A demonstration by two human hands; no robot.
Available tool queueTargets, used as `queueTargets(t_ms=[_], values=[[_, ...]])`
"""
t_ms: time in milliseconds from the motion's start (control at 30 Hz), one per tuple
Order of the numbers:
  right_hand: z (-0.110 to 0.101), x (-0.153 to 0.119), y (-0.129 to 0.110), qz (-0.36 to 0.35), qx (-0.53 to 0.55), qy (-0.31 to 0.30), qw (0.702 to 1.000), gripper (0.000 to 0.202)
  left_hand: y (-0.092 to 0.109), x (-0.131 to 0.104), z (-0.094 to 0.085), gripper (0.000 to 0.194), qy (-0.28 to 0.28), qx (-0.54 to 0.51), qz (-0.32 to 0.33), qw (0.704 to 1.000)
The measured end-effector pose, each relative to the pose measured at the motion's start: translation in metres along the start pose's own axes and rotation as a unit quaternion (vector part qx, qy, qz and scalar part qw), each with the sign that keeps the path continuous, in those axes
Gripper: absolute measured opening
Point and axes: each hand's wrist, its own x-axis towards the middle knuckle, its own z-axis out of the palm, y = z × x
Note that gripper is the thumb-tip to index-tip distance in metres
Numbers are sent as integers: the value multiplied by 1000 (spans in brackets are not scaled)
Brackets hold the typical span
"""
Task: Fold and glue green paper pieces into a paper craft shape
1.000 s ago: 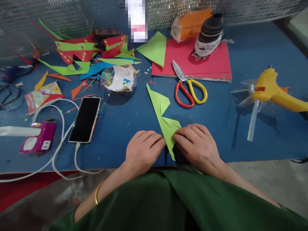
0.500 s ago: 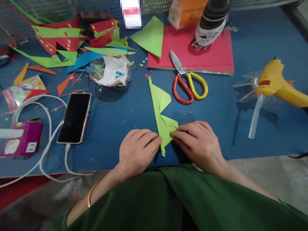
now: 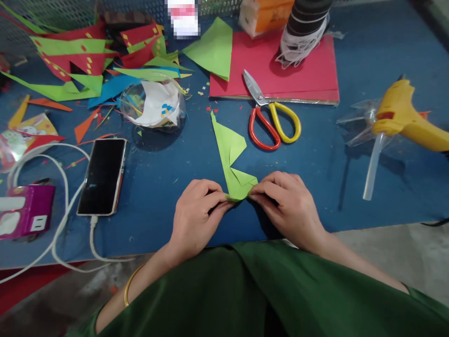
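A cut piece of green paper [image 3: 232, 154] with a notched right side lies on the blue table, its near end bent up between my hands. My left hand [image 3: 199, 213] pinches the lower left corner of that end, thumb and fingers together. On the other side, my right hand [image 3: 289, 201] pinches the lower right edge. Beyond the paper, scissors [image 3: 261, 110] with one red and one yellow handle rest with their blades apart, the tips over red paper sheets [image 3: 308, 84]. My fingers hide part of the folded end.
A phone [image 3: 103, 175] on a white cable lies left, near a purple charger box [image 3: 30, 210]. A clear bowl of scraps [image 3: 177, 112] and red-green paper shapes [image 3: 73, 49] sit at the back left. A yellow glue gun [image 3: 396, 112] is at right, a black thread spool [image 3: 308, 23] behind.
The near end of the green paper, which lay flat and pointed toward me, is now folded up. My left hand has changed from pressing beside it to pinching its corner.
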Motion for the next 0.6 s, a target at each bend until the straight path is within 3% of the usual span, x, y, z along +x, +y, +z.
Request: queueTargets(t_ms=[133, 333, 600], values=[[-1, 0, -1, -5, -2, -19, 1000, 11, -2, 1, -2, 6, -4, -3, 25, 1000], [-1, -2, -1, -28, -10, -13, 999, 8, 0, 1, -5, 12, 4, 80, 121, 989], [-2, -2, -3, -21, -8, -7, 1000, 18, 2, 0, -4, 13, 1, 108, 127, 986]])
